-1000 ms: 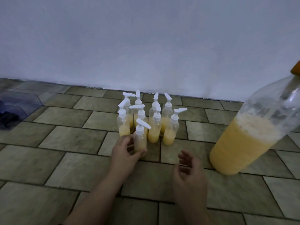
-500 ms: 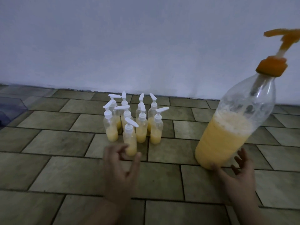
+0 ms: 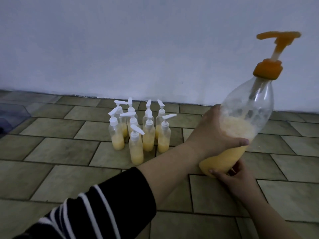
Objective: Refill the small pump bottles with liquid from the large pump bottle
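The large clear pump bottle [image 3: 241,121], about half full of yellow liquid, leans to the right on the tiled floor; its orange pump head [image 3: 278,40] sticks up at the top. My left hand [image 3: 214,135] reaches across and grips its middle, thumb wrapped over the front. My right hand [image 3: 231,176] holds the bottle's base from below. To the left stand several small clear pump bottles [image 3: 138,131] with white pumps, clustered together and each partly filled with yellow liquid. The nearest small bottle [image 3: 136,149] stands alone at the front of the cluster.
A pale wall [image 3: 138,49] runs close behind the bottles. A clear plastic container [image 3: 12,116] sits at the far left edge. Brownish floor tiles [image 3: 60,149] spread around the cluster.
My left hand left the front small bottle and crossed right to grip the large bottle's middle. My right hand closed in on the large bottle's base. The view shifted right.
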Demonstrator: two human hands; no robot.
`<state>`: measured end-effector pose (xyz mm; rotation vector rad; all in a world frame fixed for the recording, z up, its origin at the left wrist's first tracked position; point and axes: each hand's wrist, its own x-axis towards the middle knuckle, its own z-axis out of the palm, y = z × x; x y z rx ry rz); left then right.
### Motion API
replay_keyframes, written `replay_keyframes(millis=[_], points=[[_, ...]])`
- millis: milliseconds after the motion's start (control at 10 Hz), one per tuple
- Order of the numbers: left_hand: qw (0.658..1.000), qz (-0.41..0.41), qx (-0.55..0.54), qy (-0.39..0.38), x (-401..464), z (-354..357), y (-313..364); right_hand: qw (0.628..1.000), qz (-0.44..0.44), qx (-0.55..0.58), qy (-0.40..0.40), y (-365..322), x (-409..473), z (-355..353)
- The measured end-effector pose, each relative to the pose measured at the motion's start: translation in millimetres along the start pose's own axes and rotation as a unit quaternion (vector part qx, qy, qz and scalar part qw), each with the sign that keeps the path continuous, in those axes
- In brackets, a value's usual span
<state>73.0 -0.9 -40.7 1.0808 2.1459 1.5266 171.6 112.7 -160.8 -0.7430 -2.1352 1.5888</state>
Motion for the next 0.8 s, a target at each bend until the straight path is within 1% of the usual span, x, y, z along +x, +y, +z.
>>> replay_keyframes(millis=[100,200,300,500,600,700,800], points=[[1.0,-0.021,0.015,0.009,3.8,-14.9,-3.1,0.998,-0.014,-0.056,0.003,-1.8,6.3,16.5],[0.997,-0.032,0.061,0.017,6.9,-37.3,-1.7,0.997,-0.017,-0.082,0.003,-6.8,12.7,37.1],[0.992,-0.014,0.122,0.031,12.1,-58.3,3.1,0.993,-0.036,-0.116,0.014,-12.8,18.2,57.2],[0.987,-0.039,0.151,0.023,22.4,-77.6,1.2,0.989,-0.046,-0.141,0.03,-19.6,19.9,75.8],[0.983,-0.025,0.179,0.029,21.5,-80.6,-1.5,0.988,-0.044,-0.144,0.034,-28.4,19.8,78.5],[0.987,-0.005,0.152,0.048,12.1,-87.3,4.0,0.987,-0.038,-0.155,0.027,-29.5,17.0,82.3],[0.995,0.042,-0.013,0.093,-39.1,-99.8,-2.2,0.976,0.014,-0.216,-0.019,-43.7,13.5,63.0]])
